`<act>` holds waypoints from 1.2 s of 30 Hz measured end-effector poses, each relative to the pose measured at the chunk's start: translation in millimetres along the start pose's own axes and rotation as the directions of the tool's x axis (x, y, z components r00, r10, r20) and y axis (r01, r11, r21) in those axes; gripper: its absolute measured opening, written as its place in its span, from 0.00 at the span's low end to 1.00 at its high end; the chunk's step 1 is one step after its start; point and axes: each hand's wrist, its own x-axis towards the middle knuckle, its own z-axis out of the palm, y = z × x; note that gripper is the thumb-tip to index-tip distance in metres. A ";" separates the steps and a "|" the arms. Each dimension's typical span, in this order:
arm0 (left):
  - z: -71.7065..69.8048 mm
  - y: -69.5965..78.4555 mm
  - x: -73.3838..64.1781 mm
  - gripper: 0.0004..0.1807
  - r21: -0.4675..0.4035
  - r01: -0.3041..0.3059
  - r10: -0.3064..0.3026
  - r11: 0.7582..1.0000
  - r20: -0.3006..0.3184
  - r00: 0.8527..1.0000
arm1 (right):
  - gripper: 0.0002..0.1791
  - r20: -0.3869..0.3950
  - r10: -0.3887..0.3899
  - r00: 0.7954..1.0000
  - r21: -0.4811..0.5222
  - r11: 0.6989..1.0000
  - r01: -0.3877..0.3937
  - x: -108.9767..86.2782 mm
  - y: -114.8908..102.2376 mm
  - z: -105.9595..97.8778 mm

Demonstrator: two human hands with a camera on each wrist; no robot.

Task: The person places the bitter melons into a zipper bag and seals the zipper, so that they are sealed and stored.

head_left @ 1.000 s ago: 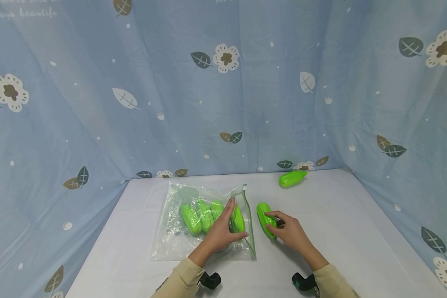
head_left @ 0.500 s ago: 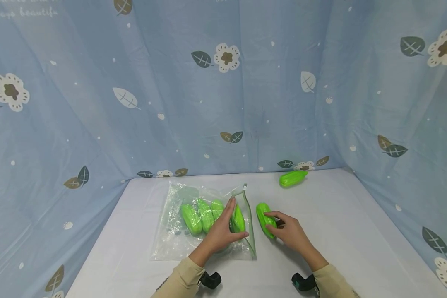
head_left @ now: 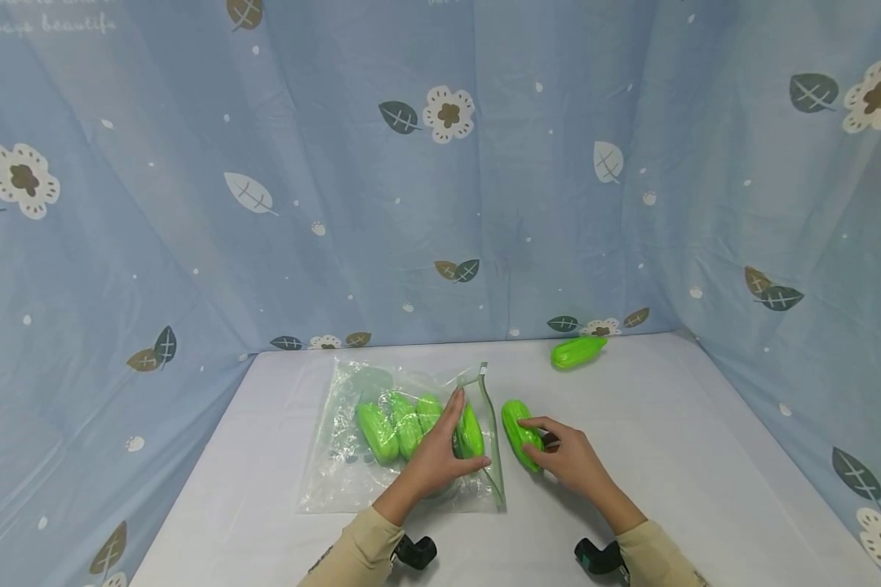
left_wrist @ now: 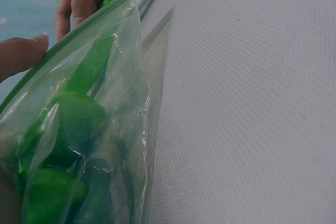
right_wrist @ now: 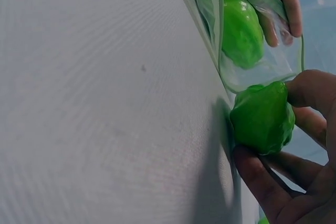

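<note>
Currently, a ridged green vegetable [head_left: 516, 430] is pinched in my right hand [head_left: 568, 458], just beside the mouth of a clear bag [head_left: 338, 489] on the white desk [head_left: 705, 473]. My left hand [head_left: 436, 461], fingers outstretched, rests over the bag, which holds at least four similar vegetables [head_left: 376, 434]. A lone vegetable [head_left: 577, 352] lies near the desk's far edge, toward the right corner, before a blue curtain [head_left: 338, 122].

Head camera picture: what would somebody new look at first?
Probably the shiny green vegetables: some sit inside the clear bag with the left hand on it, and the right hand pinches one beside the bag's opening. Another lies at the back of the white table, near the blue flowered curtain.
</note>
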 end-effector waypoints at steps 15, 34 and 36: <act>1.5 -3.4 0.8 0.64 0.003 -0.002 0.002 1.000 0.001 1.000 | 0.21 0.044 -0.076 0.996 0.075 0.995 0.072 1.0 -6.7 3.3; 1.4 -2.9 0.5 0.63 -0.002 -0.008 0.008 1.000 -0.002 1.000 | 0.22 0.072 -0.212 0.975 0.145 0.969 0.200 1.7 -6.4 7.1; 1.4 -3.0 0.4 0.63 -0.003 -0.010 0.010 1.000 -0.003 1.000 | 0.22 0.076 -0.217 0.973 0.139 0.969 0.205 2.5 -6.3 8.3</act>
